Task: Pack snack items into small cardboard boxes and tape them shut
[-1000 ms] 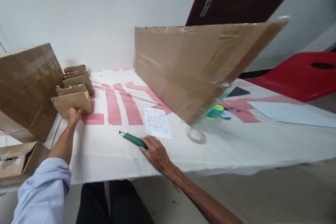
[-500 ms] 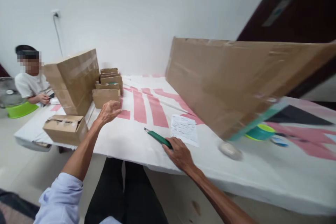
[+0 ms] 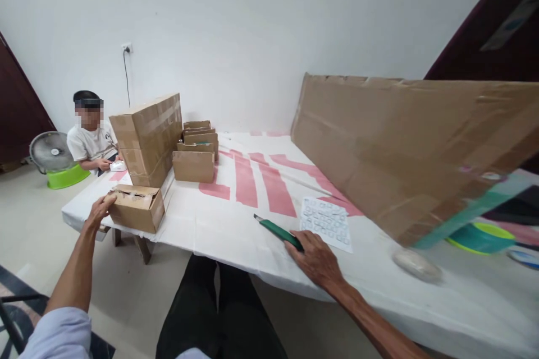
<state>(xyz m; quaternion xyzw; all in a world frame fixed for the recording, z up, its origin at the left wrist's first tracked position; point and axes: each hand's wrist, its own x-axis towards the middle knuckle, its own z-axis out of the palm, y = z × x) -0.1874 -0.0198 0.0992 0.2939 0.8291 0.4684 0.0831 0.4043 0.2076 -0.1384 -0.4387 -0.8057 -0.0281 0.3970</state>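
Head view: the wearer's left hand (image 3: 101, 210) is at the left end of a small cardboard box (image 3: 137, 216), fingers over its top edge; whether it grips the box or only rests against it, I cannot tell. That box sits at the near edge of the cloth-covered table (image 3: 219, 230), toward the left, its top flaps meeting along a slightly gaping, torn seam. The right hand (image 3: 315, 256), low over the table near the middle, is closed around the rear of a green cutter (image 3: 280, 234), whose metal tip points away and to the left. Just beyond that hand lies a white sheet (image 3: 326, 223) filled with small drawn boxes.

Behind the small box stands a tall carton (image 3: 158, 137), and right beside it is a row of open-topped cardboard holders (image 3: 193, 166), one behind another. Broad pink markings (image 3: 246, 182) run across the cloth. On the right, a large cardboard panel (image 3: 379, 151) stands on edge; near its lower corner are a pale, blurred lump (image 3: 416, 265) and a teal, yellow-rimmed round item (image 3: 480, 239). At the table's far left a co-worker (image 3: 90, 143) in white sits, hands at a small white object (image 3: 118, 166), with a fan (image 3: 54, 151) close by.
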